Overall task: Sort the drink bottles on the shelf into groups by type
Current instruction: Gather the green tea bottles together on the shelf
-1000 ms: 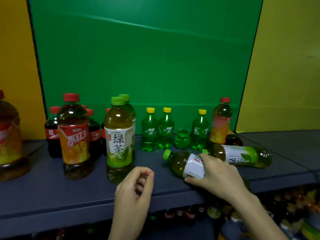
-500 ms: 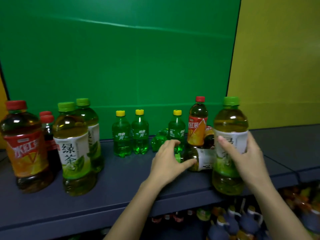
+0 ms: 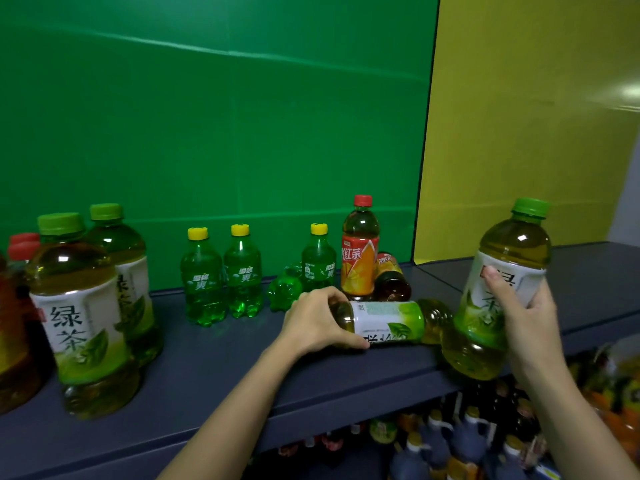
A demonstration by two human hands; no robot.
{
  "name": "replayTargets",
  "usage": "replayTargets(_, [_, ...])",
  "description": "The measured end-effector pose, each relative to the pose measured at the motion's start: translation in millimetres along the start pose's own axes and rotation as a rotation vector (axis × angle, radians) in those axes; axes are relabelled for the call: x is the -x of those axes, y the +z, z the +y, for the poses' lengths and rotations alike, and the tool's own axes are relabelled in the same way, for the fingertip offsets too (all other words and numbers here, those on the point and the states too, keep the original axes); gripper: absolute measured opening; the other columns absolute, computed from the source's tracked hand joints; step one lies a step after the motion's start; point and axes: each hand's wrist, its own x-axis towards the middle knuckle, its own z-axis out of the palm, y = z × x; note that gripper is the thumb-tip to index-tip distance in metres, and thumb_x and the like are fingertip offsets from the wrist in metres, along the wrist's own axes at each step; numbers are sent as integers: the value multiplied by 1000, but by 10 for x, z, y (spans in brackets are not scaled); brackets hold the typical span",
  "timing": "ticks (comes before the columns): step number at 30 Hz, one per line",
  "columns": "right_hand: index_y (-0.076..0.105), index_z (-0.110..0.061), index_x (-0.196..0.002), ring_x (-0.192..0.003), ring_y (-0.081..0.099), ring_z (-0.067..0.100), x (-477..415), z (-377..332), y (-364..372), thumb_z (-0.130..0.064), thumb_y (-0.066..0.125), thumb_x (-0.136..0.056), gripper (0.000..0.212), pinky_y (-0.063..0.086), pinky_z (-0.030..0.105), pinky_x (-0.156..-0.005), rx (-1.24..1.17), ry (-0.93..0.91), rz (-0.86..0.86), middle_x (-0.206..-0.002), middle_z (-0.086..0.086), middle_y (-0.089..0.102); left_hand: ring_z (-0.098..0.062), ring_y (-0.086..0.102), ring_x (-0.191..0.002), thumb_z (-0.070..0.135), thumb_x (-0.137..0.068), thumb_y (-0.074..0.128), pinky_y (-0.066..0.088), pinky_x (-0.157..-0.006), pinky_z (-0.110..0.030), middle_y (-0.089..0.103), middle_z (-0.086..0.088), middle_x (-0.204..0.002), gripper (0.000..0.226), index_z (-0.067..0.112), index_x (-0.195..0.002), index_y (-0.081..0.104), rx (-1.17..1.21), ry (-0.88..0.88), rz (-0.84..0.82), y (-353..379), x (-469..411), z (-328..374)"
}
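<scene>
My right hand (image 3: 519, 306) grips a large green tea bottle (image 3: 498, 289) and holds it tilted, off the front edge of the shelf (image 3: 214, 368). My left hand (image 3: 315, 320) is closed over the cap end of a second green tea bottle (image 3: 391, 322), which lies on its side on the shelf. Two more green tea bottles (image 3: 83, 313) stand upright at the left. Three small green soda bottles (image 3: 242, 271) with yellow caps stand at the back; another (image 3: 285, 289) lies tipped beside them. A red-capped iced tea bottle (image 3: 359, 251) stands behind the lying bottle.
A dark bottle (image 3: 393, 277) lies on its side behind the iced tea. Red-capped bottles (image 3: 20, 251) and a large iced tea bottle (image 3: 10, 341) crowd the far left. Green and yellow panels back the shelf. A lower shelf holds several more bottles (image 3: 464, 438).
My right hand picked up a lying green tea bottle, raised it upright and shifted it right. My left hand reached forward and closed on the other lying green tea bottle. The view panned right.
</scene>
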Motion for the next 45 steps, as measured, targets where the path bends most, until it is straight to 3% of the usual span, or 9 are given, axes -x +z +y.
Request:
replayTargets(9, [56,-35,-107,-95,67,12,6,15,384,-54,74,-58,55,55,18,-69,-111,16,-126,-98,-9,70,-14,58,-100,50,-37,88,49,-92,-36,64,9,-106,77,26,-105,60,-89,-14,107,-840,302,-136])
replayTargets(11, [56,-33,-110,-95,67,13,30,58,547,-56,78,-55,64,56,19,-70,-135,29,-166,-99,-8,70,-14,59,-98,48,-37,89,48,-91,-32,62,11,-100,76,24,-104,62,-133,-15,136,-1036,375,-145])
replayTargets(16, [56,-29,-114,-101,66,16,137,178,992,-63,78,-49,77,54,33,-84,-158,62,-251,-108,-3,69,-15,58,-96,58,-29,86,47,-89,-31,62,11,-97,82,25,-101,63,-175,-26,204,-1415,449,-154])
replayTargets(19, [54,-29,-116,-103,64,14,190,247,1198,-49,76,-65,59,50,38,-92,-142,66,-283,-109,-4,67,-20,55,-100,52,-32,89,47,-87,-35,62,5,-102,78,27,-98,56,-91,-35,289,-1512,429,-231])
replayTargets(23, [55,-34,-106,-100,63,13,237,345,1334,-37,72,-69,41,50,32,-87,-89,50,-304,-102,-9,67,-21,59,-96,44,-29,90,51,-85,-36,62,2,-98,88,27,-103,45,183,-38,377,-1445,367,-281])
replayTargets(30, [46,-37,-110,-93,61,0,183,448,1335,-49,75,-66,54,48,27,-83,40,62,-324,-98,-15,64,0,60,-90,2,-57,85,51,-74,-9,59,7,-103,69,18,-111,45,670,30,499,-987,161,-227])
replayTargets(34, [34,-26,-118,-94,56,-2,206,483,1283,-24,71,-76,56,44,16,-74,124,72,-325,-100,-17,55,-15,59,-109,6,-67,81,49,-96,-27,56,-5,-120,72,17,-126,42,713,99,531,-725,18,-204])
replayTargets(40, [40,-20,-123,-97,57,-1,226,560,1186,-27,71,-76,57,47,21,-79,252,54,-325,-104,-14,60,9,59,-96,7,-76,74,48,-87,-15,58,17,-109,65,25,-128,38,707,219,385,-514,-78,-118])
replayTargets(45, [44,-18,-124,-101,60,7,205,560,1091,-26,69,-78,54,48,25,-81,279,36,-288,-110,-5,62,-11,52,-120,25,-77,72,43,-104,-34,50,-3,-132,71,28,-136,31,633,270,312,-356,-77,-79])
